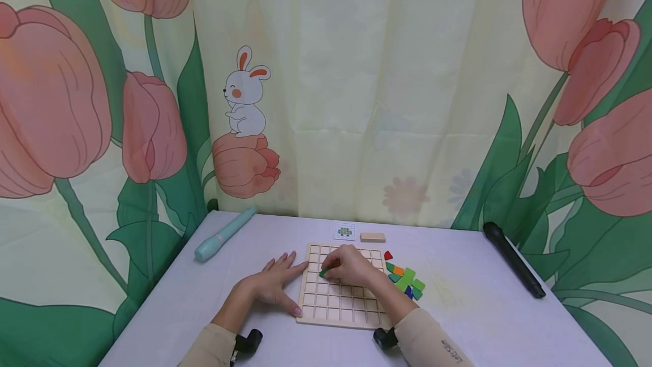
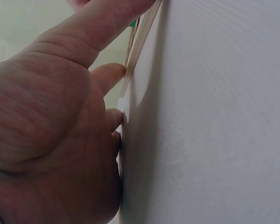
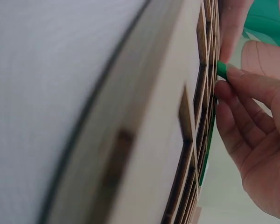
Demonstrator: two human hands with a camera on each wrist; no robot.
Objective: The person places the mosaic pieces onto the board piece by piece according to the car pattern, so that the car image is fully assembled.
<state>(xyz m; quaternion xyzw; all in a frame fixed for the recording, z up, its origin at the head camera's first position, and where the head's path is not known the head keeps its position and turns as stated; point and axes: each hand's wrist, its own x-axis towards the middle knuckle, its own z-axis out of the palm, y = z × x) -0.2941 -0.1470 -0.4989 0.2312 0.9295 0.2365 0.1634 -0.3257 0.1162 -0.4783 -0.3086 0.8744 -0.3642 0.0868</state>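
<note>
Where it shows, the green tile (image 1: pixel 322 273) juts left, axis unclear.

Flat on the worktop (image 1: pixel 479 304), a pale wooden board (image 1: pixel 341 302), divided by thin strips into a grid of small cells. Pinched in the right hand (image 1: pixel 350 266) over the cells toward the board's left side, a small green piece (image 1: pixel 323 273), partly hidden, contact with the board unclear.
</note>
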